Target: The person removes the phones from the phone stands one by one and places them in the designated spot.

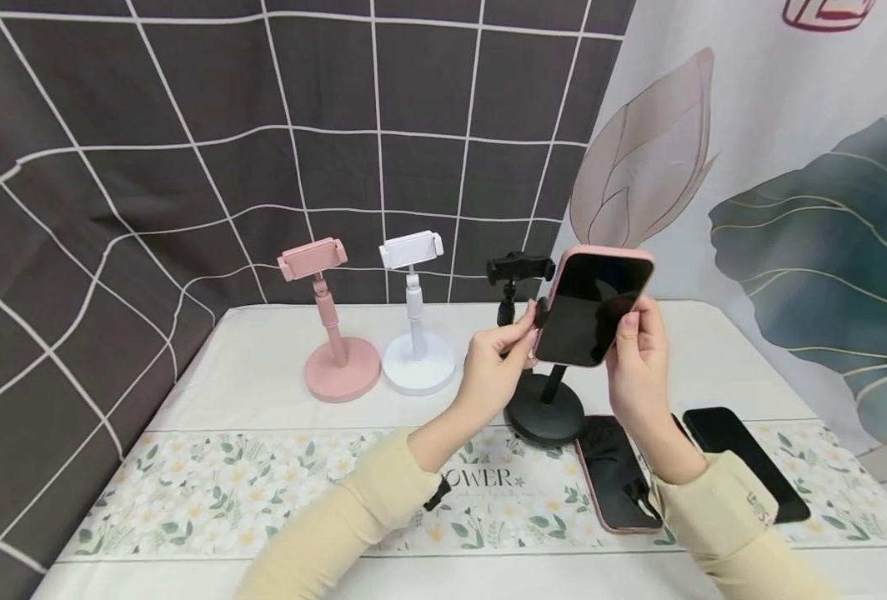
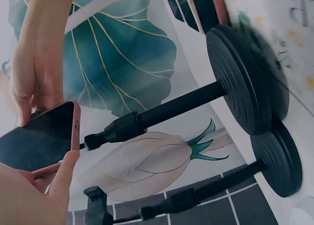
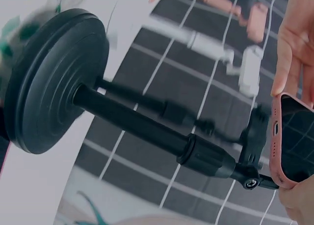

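A smartphone in a pink case (image 1: 593, 308) is held tilted at the top of the near black phone stand (image 1: 544, 410), its dark screen facing me. My right hand (image 1: 640, 367) grips the phone's right edge, thumb in front. My left hand (image 1: 498, 354) pinches a small black part, seemingly the end of the stand's clamp (image 1: 541, 312), at the phone's left edge. In the right wrist view a left fingertip touches the case (image 3: 275, 136) near its corner. The phone hides most of the clamp, so I cannot tell how it sits there.
Behind stands a second black stand (image 1: 520, 267). To the left are a white stand (image 1: 418, 364) and a pink stand (image 1: 342, 369). Dark phones (image 1: 614, 475) lie on the flowered cloth (image 1: 226, 492) at the right. A gridded dark curtain (image 1: 338, 83) hangs behind the table.
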`<state>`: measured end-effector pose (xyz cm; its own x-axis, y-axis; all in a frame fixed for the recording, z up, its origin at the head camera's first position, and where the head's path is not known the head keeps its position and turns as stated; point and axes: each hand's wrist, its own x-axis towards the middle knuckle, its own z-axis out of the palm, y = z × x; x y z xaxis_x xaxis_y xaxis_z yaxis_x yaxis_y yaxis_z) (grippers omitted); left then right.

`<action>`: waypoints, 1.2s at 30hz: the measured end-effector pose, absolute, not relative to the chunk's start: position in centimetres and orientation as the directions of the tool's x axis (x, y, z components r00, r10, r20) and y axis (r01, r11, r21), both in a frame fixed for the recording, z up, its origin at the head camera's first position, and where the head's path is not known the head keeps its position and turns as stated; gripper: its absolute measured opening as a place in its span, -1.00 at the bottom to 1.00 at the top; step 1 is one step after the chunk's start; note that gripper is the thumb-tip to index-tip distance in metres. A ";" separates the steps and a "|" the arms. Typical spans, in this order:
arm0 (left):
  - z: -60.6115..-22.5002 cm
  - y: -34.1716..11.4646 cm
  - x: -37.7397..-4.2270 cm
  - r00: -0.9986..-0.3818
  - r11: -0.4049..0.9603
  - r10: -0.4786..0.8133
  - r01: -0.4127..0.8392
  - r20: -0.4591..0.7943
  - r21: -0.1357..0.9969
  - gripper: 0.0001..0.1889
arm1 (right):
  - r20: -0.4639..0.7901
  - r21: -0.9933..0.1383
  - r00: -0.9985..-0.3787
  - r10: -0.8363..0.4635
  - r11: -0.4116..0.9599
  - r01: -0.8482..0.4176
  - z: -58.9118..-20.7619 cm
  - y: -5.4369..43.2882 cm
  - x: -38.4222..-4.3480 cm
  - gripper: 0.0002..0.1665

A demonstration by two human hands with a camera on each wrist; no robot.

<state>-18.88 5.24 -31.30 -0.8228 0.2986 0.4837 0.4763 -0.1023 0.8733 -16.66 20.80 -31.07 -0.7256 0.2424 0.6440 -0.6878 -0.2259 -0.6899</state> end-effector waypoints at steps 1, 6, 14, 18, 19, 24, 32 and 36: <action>-31.3 4.7 -18.7 -0.827 -0.103 0.292 0.471 0.479 0.876 -0.65 | 0.656 -0.679 -0.722 0.218 -0.247 -0.691 -31.2 20.4 -16.5 -0.79; -31.7 2.5 -17.2 -0.852 -0.153 0.265 0.425 0.451 0.892 -0.64 | 0.700 -0.661 -0.706 0.108 -0.279 -0.697 -31.3 18.5 -15.8 -0.76; -32.6 -0.9 -15.4 -0.867 -0.154 0.202 0.431 0.455 0.889 -0.63 | 0.683 -0.702 -0.730 0.022 -0.257 -0.664 -32.0 15.7 -14.9 -0.76; -33.0 -2.0 -14.9 -0.876 -0.132 0.162 0.436 0.454 0.890 -0.63 | 0.683 -0.709 -0.730 -0.005 -0.242 -0.662 -32.3 14.7 -14.9 -0.76; -33.1 -2.2 -14.8 -0.879 -0.126 0.153 0.437 0.452 0.891 -0.63 | 0.682 -0.713 -0.731 -0.011 -0.233 -0.661 -32.4 14.5 -14.9 -0.76; -33.6 -3.1 -14.5 -0.889 -0.106 0.110 0.433 0.444 0.895 -0.64 | 0.676 -0.729 -0.736 -0.044 -0.192 -0.657 -33.0 13.8 -14.9 -0.75; -33.9 -3.6 -14.7 -0.877 -0.115 0.096 0.461 0.472 0.880 -0.63 | 0.677 -0.736 -0.736 -0.034 0.003 -0.677 -32.9 13.5 -14.6 -0.76; -34.2 -3.9 -14.8 -0.863 -0.136 0.089 0.484 0.498 0.864 -0.61 | 0.697 -0.713 -0.716 -0.036 0.073 -0.698 -32.9 13.3 -14.7 -0.77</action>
